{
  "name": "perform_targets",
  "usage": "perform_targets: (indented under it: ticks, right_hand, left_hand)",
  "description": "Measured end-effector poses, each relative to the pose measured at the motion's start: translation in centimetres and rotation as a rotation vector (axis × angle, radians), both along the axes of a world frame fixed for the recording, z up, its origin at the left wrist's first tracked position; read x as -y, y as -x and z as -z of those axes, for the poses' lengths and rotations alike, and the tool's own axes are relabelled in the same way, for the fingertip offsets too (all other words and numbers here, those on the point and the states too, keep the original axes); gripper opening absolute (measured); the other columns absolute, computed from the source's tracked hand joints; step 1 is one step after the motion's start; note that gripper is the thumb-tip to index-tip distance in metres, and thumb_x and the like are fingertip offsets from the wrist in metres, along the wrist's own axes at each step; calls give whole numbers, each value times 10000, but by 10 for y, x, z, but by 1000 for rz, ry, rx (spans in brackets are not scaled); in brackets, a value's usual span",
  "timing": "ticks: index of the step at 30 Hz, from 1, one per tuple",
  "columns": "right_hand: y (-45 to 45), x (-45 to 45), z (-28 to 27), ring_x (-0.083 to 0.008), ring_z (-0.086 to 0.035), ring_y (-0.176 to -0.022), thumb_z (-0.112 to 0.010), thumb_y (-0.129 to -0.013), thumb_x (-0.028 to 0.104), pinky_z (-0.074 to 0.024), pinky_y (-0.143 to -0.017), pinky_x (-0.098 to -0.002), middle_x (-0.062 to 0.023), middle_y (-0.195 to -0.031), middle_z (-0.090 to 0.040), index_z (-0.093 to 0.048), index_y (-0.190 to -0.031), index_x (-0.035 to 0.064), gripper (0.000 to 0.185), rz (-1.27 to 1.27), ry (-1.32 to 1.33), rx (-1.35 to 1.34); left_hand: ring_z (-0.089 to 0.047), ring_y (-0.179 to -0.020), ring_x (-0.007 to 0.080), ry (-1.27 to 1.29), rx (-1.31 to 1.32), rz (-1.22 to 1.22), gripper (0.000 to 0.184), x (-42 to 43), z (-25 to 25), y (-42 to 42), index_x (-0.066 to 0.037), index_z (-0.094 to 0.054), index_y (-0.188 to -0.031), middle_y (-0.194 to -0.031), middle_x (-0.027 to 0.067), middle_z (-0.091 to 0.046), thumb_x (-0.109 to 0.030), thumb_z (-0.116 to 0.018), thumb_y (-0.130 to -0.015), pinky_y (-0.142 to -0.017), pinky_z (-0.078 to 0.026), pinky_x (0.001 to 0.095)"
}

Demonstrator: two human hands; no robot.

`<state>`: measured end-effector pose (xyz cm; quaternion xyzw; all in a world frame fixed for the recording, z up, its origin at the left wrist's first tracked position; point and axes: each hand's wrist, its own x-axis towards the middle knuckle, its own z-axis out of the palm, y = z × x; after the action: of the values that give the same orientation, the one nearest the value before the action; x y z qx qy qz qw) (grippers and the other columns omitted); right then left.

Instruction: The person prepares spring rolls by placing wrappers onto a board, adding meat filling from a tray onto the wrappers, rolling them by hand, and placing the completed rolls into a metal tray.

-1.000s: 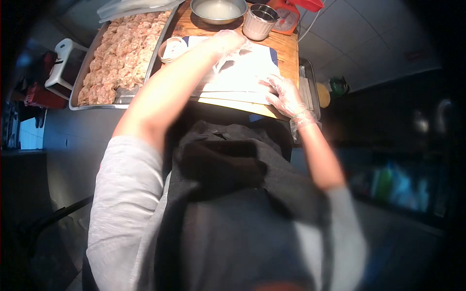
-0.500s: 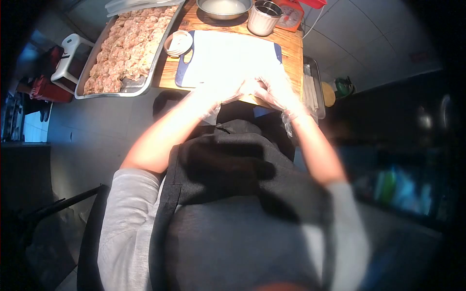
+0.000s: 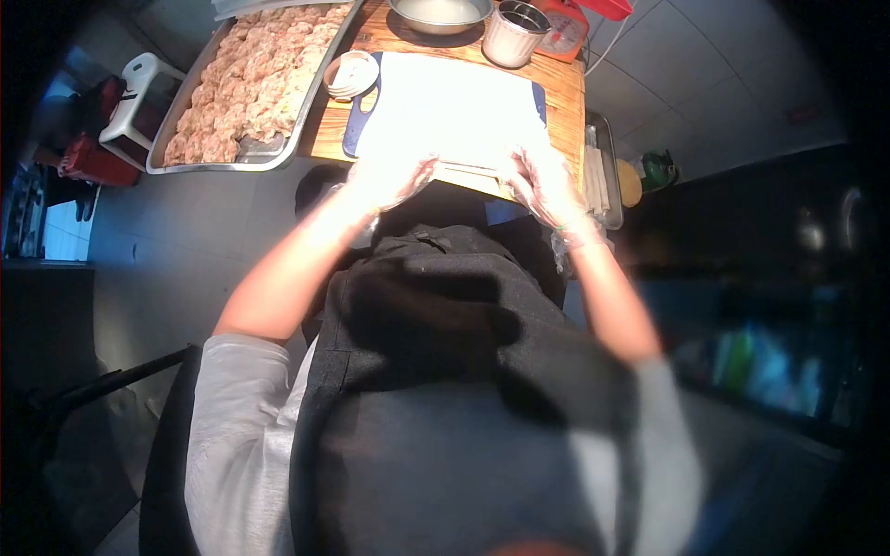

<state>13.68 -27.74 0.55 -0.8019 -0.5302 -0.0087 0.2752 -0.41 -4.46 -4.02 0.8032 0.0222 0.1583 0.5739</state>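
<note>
Both my hands wear clear plastic gloves at the near edge of a white cutting board (image 3: 454, 102) with blue ends. My left hand (image 3: 397, 178) is at the board's near left part, its fingers washed out by glare. Across a gap, my right hand (image 3: 542, 181) is at the near right corner, with some fingers bent beside the board's edge. Strong light hides the fingertips and anything small under them. Left of the board, a large metal tray (image 3: 289, 148) holds rows of raw, pinkish minced-meat pieces (image 3: 255, 79).
Small stacked round dishes (image 3: 351, 76) rest by the board's handle. Behind it are a metal bowl (image 3: 439, 13), a container with a dark opening (image 3: 514, 35) and a red scale (image 3: 562, 30). Another tray (image 3: 604, 176) stands right of the wooden table (image 3: 324, 139). A white stool (image 3: 139, 97) is at left.
My hands were close together at the middle of the board's near edge. They have since moved apart, the left leftward and the right slightly rightward. The view has shifted a little.
</note>
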Motion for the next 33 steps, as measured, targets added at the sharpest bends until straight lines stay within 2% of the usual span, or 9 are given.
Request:
perform_targets:
  ticks: [2, 5, 9, 14, 17, 19, 21, 23, 33]
  right_hand:
    - [-1, 4, 2, -316, -641, -816, -718, -820, 81, -520, -770, -372, -163, -911, -628, -587, -1096, -7, 318, -4, -57, -47]
    - [-4, 8, 4, -292, -644, -812, -726, -814, 61, -519, -758, -356, -152, -902, -633, -615, -1046, -5, 265, -44, -101, -16]
    - [-14, 7, 16, -294, -642, -813, -734, -803, 65, -518, -756, -357, -137, -911, -643, -649, -1006, 7, 228, -49, -117, -3]
    - [-1, -6, 2, -328, -612, -932, -715, -800, 105, -492, -822, -419, -116, -942, -653, -687, -1000, 79, 204, 49, -91, 358]
    - [17, -27, 3, -335, -583, -996, -698, -794, 130, -469, -858, -443, -114, -970, -645, -692, -1002, 112, 209, -75, -182, 415]
    - [9, -32, 26, -335, -578, -997, -695, -795, 144, -465, -868, -441, -118, -986, -639, -688, -1018, 112, 225, 35, -263, -191]
    - [-4, -32, 38, -337, -575, -996, -695, -791, 148, -465, -874, -439, -122, -1001, -635, -686, -1026, 108, 239, 54, -216, -228]
    - [-11, -35, 16, -342, -575, -995, -698, -782, 141, -467, -873, -437, -125, -1015, -634, -684, -1028, 99, 250, -19, -50, 313]
    - [-17, -42, 24, -314, -599, -938, -746, -742, 137, -481, -812, -432, -122, -994, -643, -683, -965, 60, 244, 0, -86, 378]
  left_hand:
    - [-589, -861, 128, 511, -123, 5, 181, -6, 2, 12, -16, -603, -1081, -959, 47, -619, -161, -564, -980, -770, -506, 280]
    - [-595, -880, 120, 547, -203, -73, 185, -10, -26, 32, -13, -620, -1090, -963, 44, -629, -150, -572, -974, -779, -512, 286]
    - [-635, -813, 184, -192, 228, -77, 181, -38, -5, 26, -46, -657, -1044, -891, 88, -669, -134, -639, -887, -727, -514, 316]
    - [-630, -849, 308, -990, 78, -179, 147, -43, -36, 31, -76, -677, -945, -917, 126, -663, -145, -654, -817, -765, -516, 373]
    - [-640, -852, 293, -898, 65, -295, 135, -42, -35, 29, -79, -672, -909, -897, 117, -664, -172, -654, -812, -761, -520, 380]
    - [-640, -885, 289, -773, 17, -299, 156, -29, -53, 28, -88, -673, -937, -918, 112, -665, -174, -653, -809, -767, -521, 389]
    - [-630, -943, 290, -686, 21, -239, 198, -10, -56, 19, -84, -672, -981, -966, 115, -660, -187, -640, -815, -808, -512, 402]
    - [-625, -951, 291, -628, 76, -153, 209, 9, -47, 5, -80, -669, -990, -975, 117, -656, -191, -637, -816, -817, -507, 405]
    - [-602, -995, 299, -547, 116, -175, 262, 12, -32, -22, -58, -652, -1034, -1024, 127, -636, -210, -624, -823, -861, -482, 420]
